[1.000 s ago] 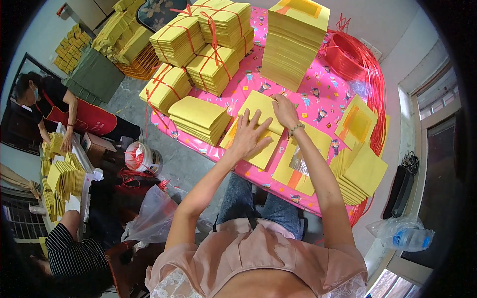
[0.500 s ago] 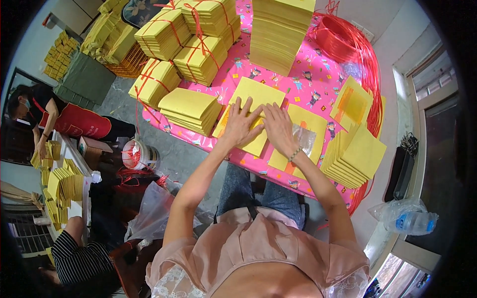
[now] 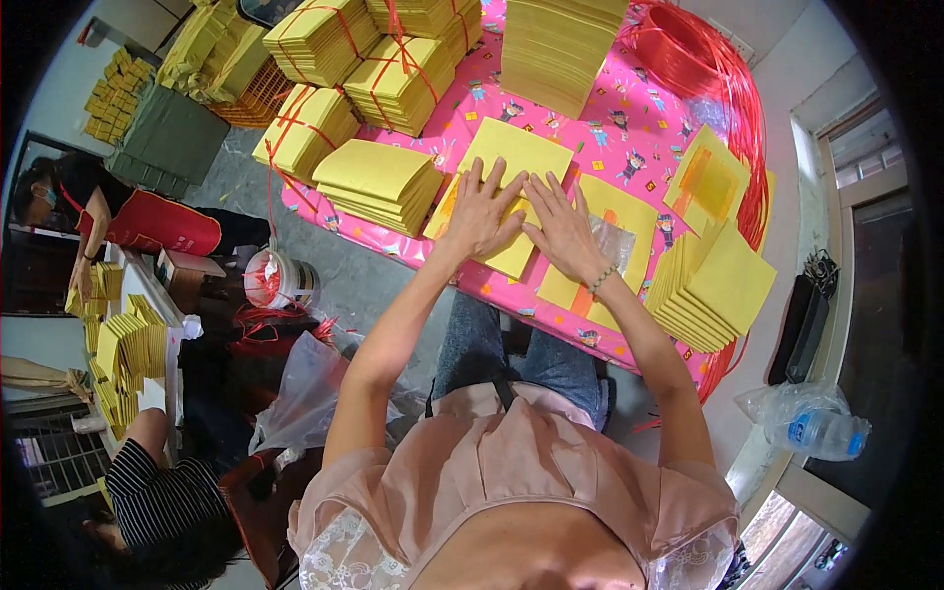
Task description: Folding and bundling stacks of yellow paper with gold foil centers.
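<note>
Both my hands lie flat on a sheet of yellow paper (image 3: pixel 521 147), which is partly folded, near the front of the pink table. My left hand (image 3: pixel 479 221) has its fingers spread across the paper's middle. Beside it, my right hand (image 3: pixel 562 228) presses with straight fingers and the thumb apart, the fingertips of both hands almost meeting. Right of that hand, and partly beneath its wrist, is a yellow sheet (image 3: pixel 629 211) with orange and silvery patches. A stack of folded yellow paper (image 3: pixel 379 182) stands just left of my left hand.
Yellow bundles (image 3: pixel 324 49) tied with red strips stand at the back left. A tall yellow stack (image 3: pixel 556 59) rises behind the hands. Fanned folded papers (image 3: pixel 723 285) and a coil of red strips (image 3: pixel 678 49) lie right. Two people work at a side table (image 3: pixel 167 324).
The table has shifted slightly upward in view. Both hands stay flat on the paper, the right thumb now standing further out from its fingers.
</note>
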Demonstrator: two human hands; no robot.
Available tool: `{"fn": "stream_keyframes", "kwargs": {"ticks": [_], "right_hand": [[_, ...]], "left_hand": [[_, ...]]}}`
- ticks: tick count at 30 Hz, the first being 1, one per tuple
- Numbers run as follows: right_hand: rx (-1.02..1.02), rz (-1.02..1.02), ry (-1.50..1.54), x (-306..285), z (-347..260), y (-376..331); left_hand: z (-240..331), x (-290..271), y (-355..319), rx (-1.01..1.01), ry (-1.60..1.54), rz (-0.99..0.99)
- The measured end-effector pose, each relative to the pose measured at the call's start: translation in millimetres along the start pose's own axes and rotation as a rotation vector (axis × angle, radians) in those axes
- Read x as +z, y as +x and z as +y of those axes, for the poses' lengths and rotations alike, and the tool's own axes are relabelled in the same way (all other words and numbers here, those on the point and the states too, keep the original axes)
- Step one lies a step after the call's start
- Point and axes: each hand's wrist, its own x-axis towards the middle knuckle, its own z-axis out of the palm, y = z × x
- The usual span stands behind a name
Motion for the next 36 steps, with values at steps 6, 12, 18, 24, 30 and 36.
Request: {"fn": "stream_keyframes", "kwargs": {"ticks": [6, 12, 18, 24, 30, 36], "right_hand": [[-0.044, -0.012, -0.034, -4.0, -8.9, -1.7], [0.0, -0.091, 0.02, 6.8, -0.4, -6.5], [0.018, -0.159, -0.001, 3.6, -4.9, -5.0], [0.021, -0.134, 0.05, 4.5, -4.0, -4.9], [0.01, -0.121, 0.063, 3.3, -0.9, -3.2], [-0.034, 0.077, 0.101, 1.4, 9.7, 11.2]], "left_hand": [[-0.6, 1.2, -1.8, -0.027, 0.029, -0.042], [-0.6, -0.2, 0.1, -0.034, 0.018, -0.078], [-24.2, -1.6, -6.0, -0.111, 0.025, -0.042], [-20.7, -0.9, -3.8, -0.131, 0.144, -0.068], [-19.9, 2.9, -3.0, -0.149, 0.139, -0.062], [-23.9, -4.5, 1.7, -0.2, 0.034, -0.08]]}}
